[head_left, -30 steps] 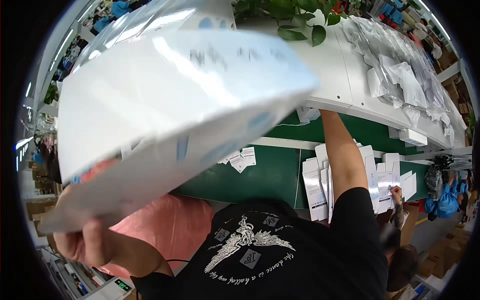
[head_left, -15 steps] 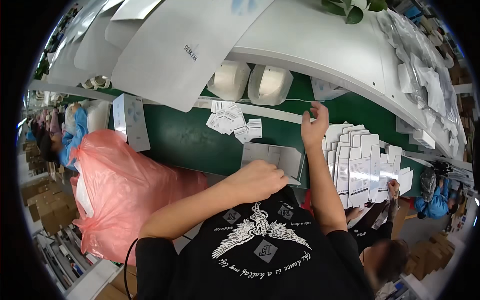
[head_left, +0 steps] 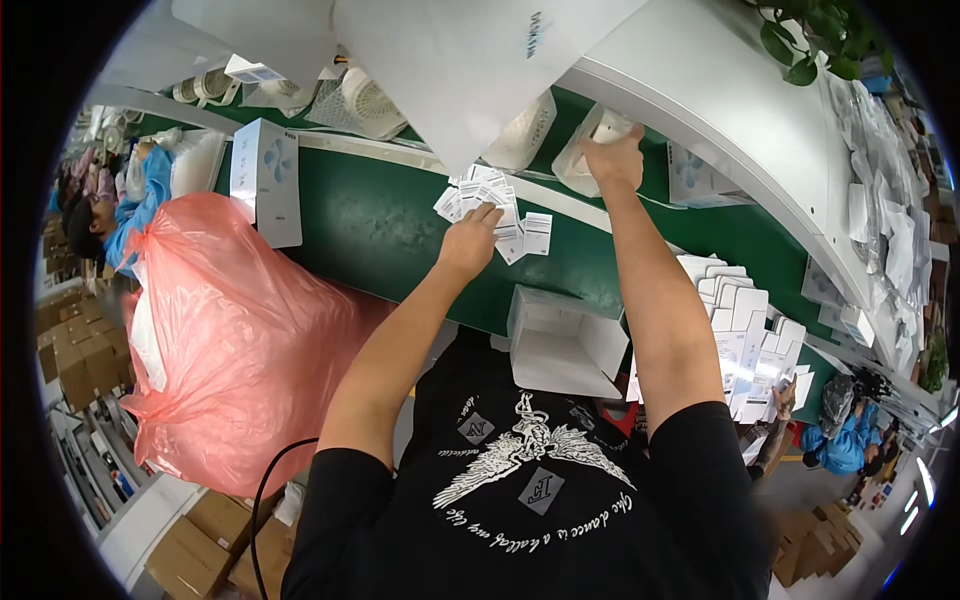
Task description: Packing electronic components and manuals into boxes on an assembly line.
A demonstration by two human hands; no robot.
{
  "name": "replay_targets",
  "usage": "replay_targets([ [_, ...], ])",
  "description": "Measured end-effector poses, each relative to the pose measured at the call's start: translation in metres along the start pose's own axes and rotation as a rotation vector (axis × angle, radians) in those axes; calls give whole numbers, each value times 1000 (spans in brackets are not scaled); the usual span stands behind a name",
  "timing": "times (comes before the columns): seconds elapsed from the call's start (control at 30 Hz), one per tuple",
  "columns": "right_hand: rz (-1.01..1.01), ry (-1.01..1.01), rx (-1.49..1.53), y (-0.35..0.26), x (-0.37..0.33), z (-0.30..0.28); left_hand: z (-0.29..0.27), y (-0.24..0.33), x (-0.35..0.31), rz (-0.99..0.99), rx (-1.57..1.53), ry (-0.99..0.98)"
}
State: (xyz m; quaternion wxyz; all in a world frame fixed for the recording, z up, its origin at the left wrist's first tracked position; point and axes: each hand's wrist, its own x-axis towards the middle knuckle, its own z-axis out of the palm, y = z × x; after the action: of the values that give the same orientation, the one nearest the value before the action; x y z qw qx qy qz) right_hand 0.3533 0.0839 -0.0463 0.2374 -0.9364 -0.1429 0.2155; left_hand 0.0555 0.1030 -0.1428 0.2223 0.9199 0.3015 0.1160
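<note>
On the green tabletop (head_left: 370, 215), the fingertips of my left hand (head_left: 470, 243) rest on a loose pile of small white printed leaflets (head_left: 508, 222). The fingers look stretched out, though whether they pinch a leaflet is hard to see. Farther away, beyond a pale rail, my right hand (head_left: 615, 158) grips the top of a white bagged fan (head_left: 577, 170) in clear plastic. An open white carton (head_left: 562, 372) lies close to my body, its mouth facing me and its inside bare.
A large pink plastic bag (head_left: 250, 340) bulges at the left, beside an upright fan box (head_left: 265, 180). More bagged fans (head_left: 525, 130) sit beyond the rail. A white shelf (head_left: 730, 120) and a hanging sheet (head_left: 470, 60) overhang the far side. Flattened cartons (head_left: 740, 320) stand at the right.
My left hand has moved from the carton out to the leaflets. My right hand has reached farther away and taken hold of a bagged fan. The carton now shows its open mouth.
</note>
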Motion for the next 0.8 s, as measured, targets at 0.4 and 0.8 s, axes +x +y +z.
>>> replay_targets([
  [0.4, -220, 28, 858, 149, -55, -95, 52, -29, 24, -214, 6, -172],
  [0.8, -159, 403, 966, 208, -248, -178, -147, 151, -17, 567, -234, 0],
])
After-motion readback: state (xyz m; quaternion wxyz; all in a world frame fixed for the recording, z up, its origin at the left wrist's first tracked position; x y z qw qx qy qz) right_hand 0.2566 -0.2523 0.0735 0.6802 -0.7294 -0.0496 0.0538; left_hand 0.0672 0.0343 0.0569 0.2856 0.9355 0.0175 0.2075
